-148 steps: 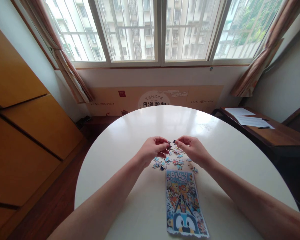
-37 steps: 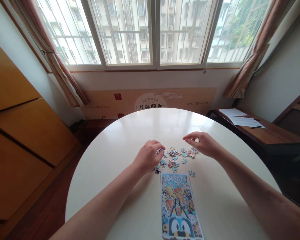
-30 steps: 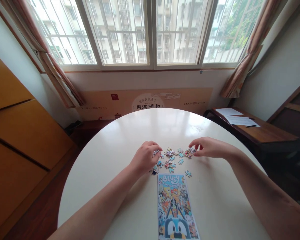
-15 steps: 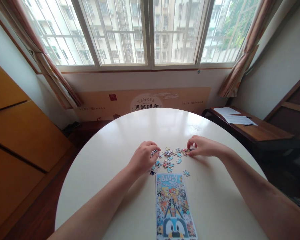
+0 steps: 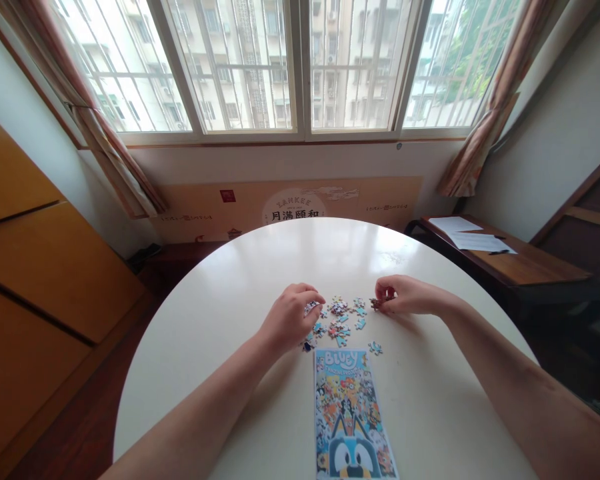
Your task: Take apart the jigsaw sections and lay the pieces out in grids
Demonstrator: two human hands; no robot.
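Observation:
Several loose jigsaw puzzle pieces [image 5: 339, 330] lie in small heaps on the white round table [image 5: 205, 293]. My left hand [image 5: 293, 317] rests at the left side of the heaps, its fingers curved and the thumb apart from them. Puzzle pieces show in the gap between thumb and fingers; whether they are touched I cannot tell. At the right side, my right hand [image 5: 397, 293] pinches a small cluster of reddish-brown puzzle pieces [image 5: 379, 304] between thumb and fingers. A colourful picture sheet [image 5: 353, 413] marked "Bluey" lies flat in front of the heaps.
One puzzle piece [image 5: 375, 348] sits apart, right of the sheet's top edge. A wooden side table [image 5: 540, 260] with papers [image 5: 475, 240] and pens stands at the right. Behind the table are a printed panel [image 5: 250, 200] and barred windows; a yellow cabinet [image 5: 40, 267] stands left.
My right hand has tilted up the reddish-brown puzzle pieces at its fingertips, and they now stand apart from the neighbouring heap. My left hand stays nearly in place. The view has shifted slightly.

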